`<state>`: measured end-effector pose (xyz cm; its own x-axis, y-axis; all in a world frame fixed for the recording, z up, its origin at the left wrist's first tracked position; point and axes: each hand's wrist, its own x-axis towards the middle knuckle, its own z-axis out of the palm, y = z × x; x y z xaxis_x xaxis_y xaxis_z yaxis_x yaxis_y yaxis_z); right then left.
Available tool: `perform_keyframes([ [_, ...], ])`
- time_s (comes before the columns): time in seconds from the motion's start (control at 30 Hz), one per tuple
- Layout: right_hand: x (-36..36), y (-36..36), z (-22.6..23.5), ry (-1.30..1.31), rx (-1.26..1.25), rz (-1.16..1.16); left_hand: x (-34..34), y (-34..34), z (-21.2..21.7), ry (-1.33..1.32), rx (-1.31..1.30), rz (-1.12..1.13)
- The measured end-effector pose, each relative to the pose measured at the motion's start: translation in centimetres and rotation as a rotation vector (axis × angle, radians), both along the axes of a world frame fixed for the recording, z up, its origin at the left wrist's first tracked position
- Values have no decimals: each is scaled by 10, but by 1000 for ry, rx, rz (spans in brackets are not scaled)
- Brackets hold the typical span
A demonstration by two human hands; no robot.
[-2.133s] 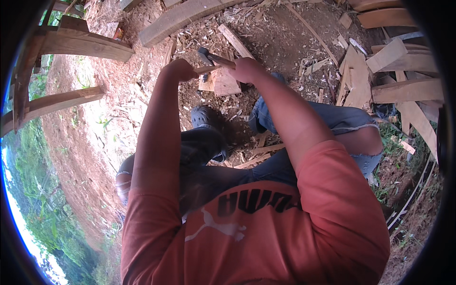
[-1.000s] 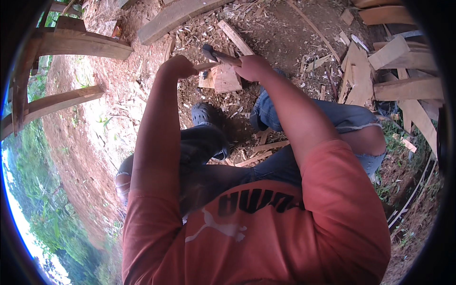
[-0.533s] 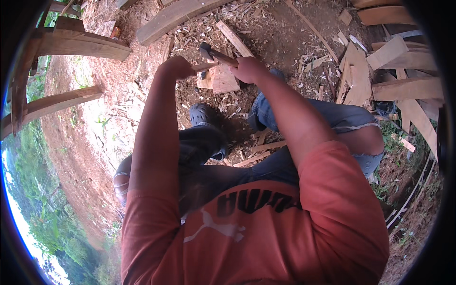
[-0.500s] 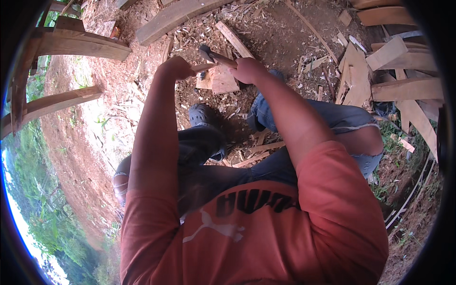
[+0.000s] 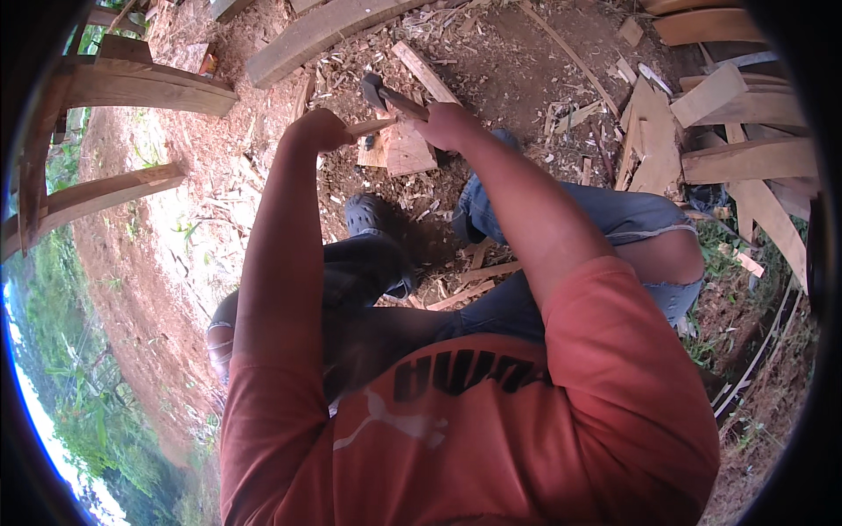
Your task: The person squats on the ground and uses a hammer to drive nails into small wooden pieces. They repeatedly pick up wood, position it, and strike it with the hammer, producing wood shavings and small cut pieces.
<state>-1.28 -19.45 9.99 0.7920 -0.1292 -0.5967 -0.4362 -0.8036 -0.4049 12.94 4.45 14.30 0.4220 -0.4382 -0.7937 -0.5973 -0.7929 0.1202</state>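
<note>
My right hand [image 5: 445,127] is closed round the wooden handle of a hatchet [image 5: 404,104], whose dark metal head [image 5: 372,88] points away from me. Closed on the near end of a slim pale wood piece [image 5: 370,127], my left hand [image 5: 324,131] keeps it roughly level. The piece's far end reaches toward the right hand, below the hatchet handle. Under both sits a wooden block [image 5: 411,154] on the ground, beside a paler, smaller-looking block [image 5: 373,152]. The hatchet's edge is too small to make out.
Wood chips litter the dirt round my feet. A loose stick [image 5: 425,74] and a long curved beam [image 5: 320,35] lie beyond the blocks. Planks and offcuts [image 5: 653,136] are piled at the right. Timber beams [image 5: 145,88] jut in from the left, with a bright slope behind.
The hatchet head has shifted slightly up and away from the wood piece, and my right hand has moved a little left. The left hand still grips the piece, nearly in place.
</note>
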Motion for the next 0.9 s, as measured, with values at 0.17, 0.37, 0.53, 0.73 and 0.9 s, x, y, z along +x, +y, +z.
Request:
perform_keyframes([
  [0.17, -3, -2, 16, 13, 31, 38, 2, 6, -10, -62, -59, -65],
  [0.37, -2, -3, 2, 9, -12, 86, 1, -4, 2, -19, -23, -29],
  [0.53, -5, 3, -5, 15, 1, 36, 4, 4, -7, -9, -40, 34],
  [0.73, -7, 7, 0, 25, 37, -19, 8, 2, -12, -2, -10, -41],
  [0.9, -3, 5, 0, 5, 34, -18, 8, 1, -9, -5, -38, -45],
])
